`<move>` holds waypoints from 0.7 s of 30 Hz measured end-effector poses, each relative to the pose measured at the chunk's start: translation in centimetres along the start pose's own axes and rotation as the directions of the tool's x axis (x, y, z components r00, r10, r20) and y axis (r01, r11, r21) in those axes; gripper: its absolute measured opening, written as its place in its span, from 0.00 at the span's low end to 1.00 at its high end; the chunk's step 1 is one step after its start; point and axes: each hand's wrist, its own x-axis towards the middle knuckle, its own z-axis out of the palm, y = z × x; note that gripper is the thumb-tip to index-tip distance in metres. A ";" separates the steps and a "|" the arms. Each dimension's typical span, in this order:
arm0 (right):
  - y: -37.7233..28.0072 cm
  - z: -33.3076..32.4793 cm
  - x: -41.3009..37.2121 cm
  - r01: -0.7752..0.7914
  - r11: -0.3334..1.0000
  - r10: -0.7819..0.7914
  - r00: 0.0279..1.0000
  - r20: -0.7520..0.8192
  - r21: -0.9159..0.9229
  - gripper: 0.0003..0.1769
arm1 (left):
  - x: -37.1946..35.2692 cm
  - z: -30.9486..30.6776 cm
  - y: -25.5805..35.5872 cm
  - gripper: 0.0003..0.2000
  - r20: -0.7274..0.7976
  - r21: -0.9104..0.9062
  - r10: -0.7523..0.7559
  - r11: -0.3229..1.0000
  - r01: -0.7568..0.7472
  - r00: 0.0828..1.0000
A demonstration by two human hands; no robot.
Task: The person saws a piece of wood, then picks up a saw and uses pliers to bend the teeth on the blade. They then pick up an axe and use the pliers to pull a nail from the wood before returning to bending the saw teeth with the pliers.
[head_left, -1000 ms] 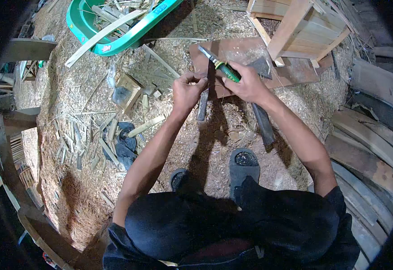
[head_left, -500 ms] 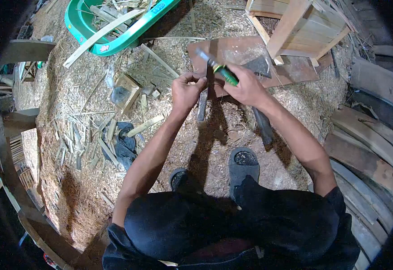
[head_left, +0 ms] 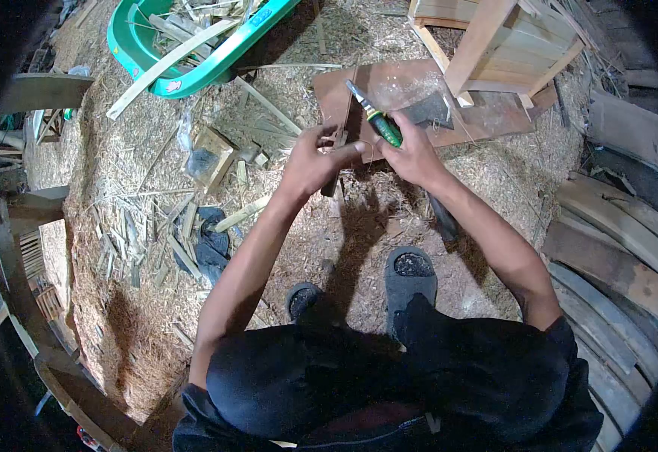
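My left hand (head_left: pixel 318 162) holds a narrow dark wooden strip (head_left: pixel 330 187), its fingers curled at the strip and its thumb stretched across toward my right hand. The strip stands out below the hand at a slant. In my right hand (head_left: pixel 417 154) is a green-handled blade tool (head_left: pixel 384 126), gripped by the handle. Its pale metal blade points up and left, over a reddish-brown board (head_left: pixel 389 79) on the ground. Both hands are close together at the board's near edge.
A green plastic tub (head_left: pixel 216 71) full of wood scraps stands at upper left. A wooden frame piece (head_left: pixel 521 56) rests at upper right. Curved planks (head_left: pixel 607 260) are stacked at right. Wood offcuts (head_left: pixel 122 245) and a dark cloth-like bundle (head_left: pixel 211 241) lie on the shavings.
The tool in my right hand has shifted slightly right and down, its blade now sharp. My left thumb has stretched out to the right, and the strip's lower end has tilted left.
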 end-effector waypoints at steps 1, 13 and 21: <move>0.1 0.1 -0.1 0.052 0.998 -0.052 0.998 -0.019 0.016 0.22 | -0.2 0.2 -0.2 0.35 -0.039 0.218 0.091 0.973 -0.080 0.995; -1.4 -1.9 0.8 0.364 0.929 -0.351 0.924 0.153 -0.066 0.11 | -1.2 0.6 2.4 0.29 0.028 0.099 -0.069 0.993 0.066 0.997; -0.8 -0.9 0.4 0.359 0.927 -0.357 0.933 0.038 -0.105 0.09 | -1.0 0.8 1.4 0.30 0.049 -0.055 -0.086 0.994 0.089 0.995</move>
